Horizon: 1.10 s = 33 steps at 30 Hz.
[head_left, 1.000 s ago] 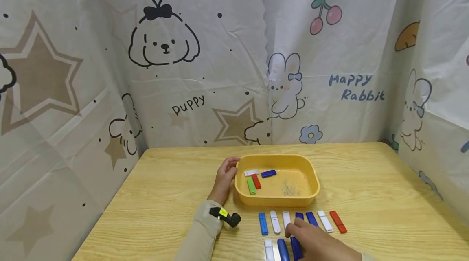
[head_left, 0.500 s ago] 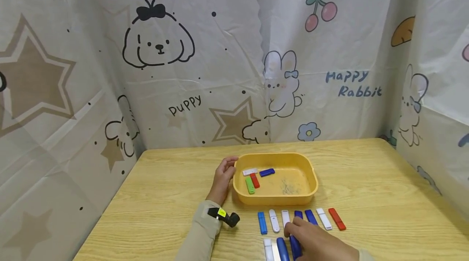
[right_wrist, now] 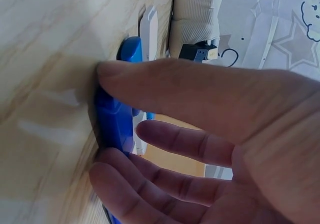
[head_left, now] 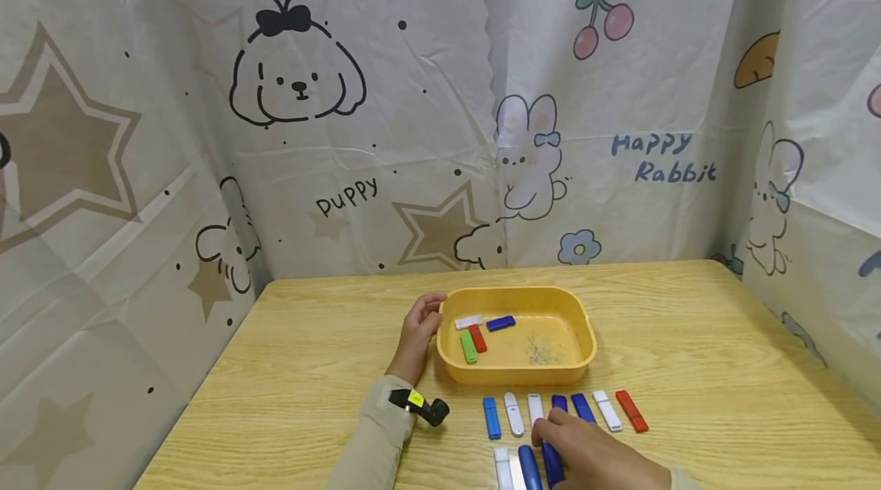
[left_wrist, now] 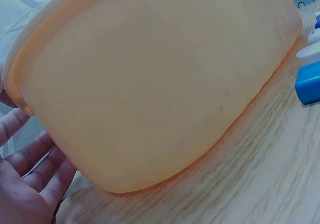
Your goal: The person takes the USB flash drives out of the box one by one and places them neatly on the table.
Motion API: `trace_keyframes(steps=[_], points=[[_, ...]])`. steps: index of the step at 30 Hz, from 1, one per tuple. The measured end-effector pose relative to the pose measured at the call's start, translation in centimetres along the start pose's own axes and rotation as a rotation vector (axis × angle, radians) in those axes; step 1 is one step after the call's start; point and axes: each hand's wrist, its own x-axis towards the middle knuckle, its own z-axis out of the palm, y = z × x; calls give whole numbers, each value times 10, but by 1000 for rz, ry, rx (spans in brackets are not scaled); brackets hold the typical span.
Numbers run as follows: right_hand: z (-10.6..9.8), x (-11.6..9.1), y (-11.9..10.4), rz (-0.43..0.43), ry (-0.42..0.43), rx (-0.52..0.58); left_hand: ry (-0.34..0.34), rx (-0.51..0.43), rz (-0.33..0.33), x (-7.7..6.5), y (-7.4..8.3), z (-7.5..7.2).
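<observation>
My left hand point(head_left: 417, 333) rests against the left end of a yellow plastic basin point(head_left: 519, 377). In the left wrist view its fingers point(left_wrist: 34, 156) lie fairly straight along the basin's outer wall, and one digit is at the rim. Down at the front, my right hand point(head_left: 593, 450) holds a dark blue USB flash drive point(head_left: 553, 465) lying on the table. The right wrist view shows the thumb on one end of this blue drive point(right_wrist: 115, 121) and fingertips at its other end. Inside the basin lie a white point(head_left: 469, 322), a blue point(head_left: 501, 322), a red point(head_left: 478, 338) and a green drive point(head_left: 469, 348).
A row of several drives, from light blue point(head_left: 492, 418) to red point(head_left: 631, 410), lies between the basin and my right hand. Nearer are a white drive point(head_left: 503, 468) and a rounded blue one point(head_left: 529, 467). A printed curtain point(head_left: 440, 131) surrounds the wooden table point(head_left: 310, 368).
The head view has shifted slightly. Both hands, the basin and the drives keep their places.
</observation>
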Motion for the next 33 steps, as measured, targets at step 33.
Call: trace_keyframes(steps=[33], points=[[2, 0, -1, 14, 1, 19, -53, -34, 1, -16, 29, 2]])
